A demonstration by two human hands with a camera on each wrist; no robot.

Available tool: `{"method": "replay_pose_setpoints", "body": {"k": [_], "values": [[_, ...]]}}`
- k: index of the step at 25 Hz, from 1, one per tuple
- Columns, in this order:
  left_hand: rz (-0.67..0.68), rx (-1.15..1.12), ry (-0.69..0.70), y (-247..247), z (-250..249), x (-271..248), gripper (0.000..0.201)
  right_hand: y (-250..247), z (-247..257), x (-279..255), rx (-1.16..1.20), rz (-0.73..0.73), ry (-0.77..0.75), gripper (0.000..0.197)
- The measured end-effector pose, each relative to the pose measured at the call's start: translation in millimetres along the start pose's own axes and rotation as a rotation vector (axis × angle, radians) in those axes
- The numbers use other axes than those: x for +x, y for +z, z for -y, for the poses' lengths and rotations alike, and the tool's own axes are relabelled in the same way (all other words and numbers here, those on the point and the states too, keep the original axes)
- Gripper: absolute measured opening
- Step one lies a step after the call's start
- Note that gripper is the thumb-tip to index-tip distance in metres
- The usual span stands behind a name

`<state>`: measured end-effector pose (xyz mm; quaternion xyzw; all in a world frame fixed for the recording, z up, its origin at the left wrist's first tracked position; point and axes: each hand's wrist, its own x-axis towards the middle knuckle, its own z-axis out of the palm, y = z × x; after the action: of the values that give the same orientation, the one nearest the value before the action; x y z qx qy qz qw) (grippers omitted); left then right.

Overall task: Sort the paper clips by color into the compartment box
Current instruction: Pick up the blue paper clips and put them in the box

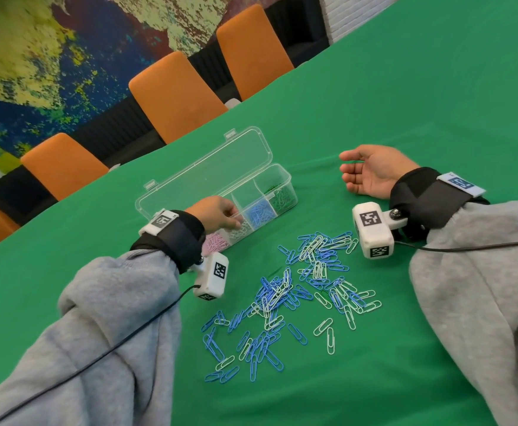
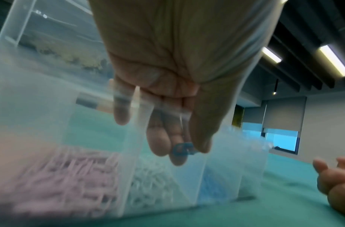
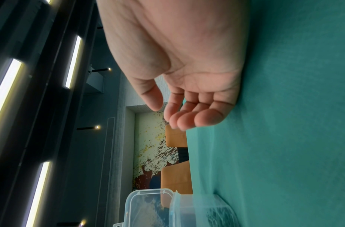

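Observation:
A clear compartment box stands open on the green table, its compartments holding pink, white, blue and green paper clips. My left hand reaches over the box above the white compartment. In the left wrist view its fingertips pinch a blue paper clip. A loose heap of blue and white paper clips lies in front of the box. My right hand rests on its side on the table to the right of the box, fingers relaxed and holding nothing.
The box lid leans back behind the compartments. Several orange chairs line the table's far edge. Green cloth stretches away on the right. Cables run from both wrist cameras.

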<state>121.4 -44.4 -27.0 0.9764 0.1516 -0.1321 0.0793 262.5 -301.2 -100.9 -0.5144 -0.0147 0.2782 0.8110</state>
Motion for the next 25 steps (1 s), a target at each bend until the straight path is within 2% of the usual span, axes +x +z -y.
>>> {"method": "replay_pose_setpoints", "body": {"k": [4, 7, 10, 13, 16, 17, 19, 21, 23, 25], "values": [[-0.099, -0.098, 0.037, -22.9, 6.8, -9.8, 0.004, -0.4, 0.2, 0.0, -0.014, 0.004, -0.002, 0.019], [-0.197, -0.138, 0.041, -21.9, 5.3, -12.9, 0.003, 0.8, 0.6, -1.0, -0.022, 0.007, 0.001, 0.020], [-0.344, -0.347, 0.048, -15.4, 0.3, -7.3, 0.007, 1.0, 0.2, -2.7, -0.029, 0.004, 0.002, 0.020], [-0.406, -0.553, 0.062, -14.7, -4.0, -4.1, 0.016, 2.1, 0.9, -4.1, -0.032, 0.003, 0.003, 0.021], [-0.458, -0.564, 0.142, -12.6, -10.3, -11.7, 0.010, 2.2, 1.7, -3.7, -0.033, 0.001, 0.004, 0.021], [-0.423, -0.542, 0.185, -11.3, -13.5, -15.6, 0.007, 1.9, 1.5, -3.5, -0.032, 0.000, 0.003, 0.021], [-0.257, -0.442, 0.276, -4.2, -21.7, -22.6, 0.012, 2.1, 1.6, -3.6, -0.033, -0.001, 0.003, 0.020], [-0.095, -0.224, 0.356, 8.8, -31.1, -24.4, 0.013, 2.9, 2.0, -4.9, -0.040, 0.000, 0.006, 0.020], [-0.003, -0.052, 0.412, 23.6, -39.8, -22.9, 0.017, 3.3, 2.1, -6.4, -0.047, 0.001, 0.004, 0.020], [0.094, 0.027, 0.427, 36.0, -47.0, -23.0, 0.019, 3.4, 1.7, -6.9, -0.045, -0.001, 0.000, 0.021]]}}
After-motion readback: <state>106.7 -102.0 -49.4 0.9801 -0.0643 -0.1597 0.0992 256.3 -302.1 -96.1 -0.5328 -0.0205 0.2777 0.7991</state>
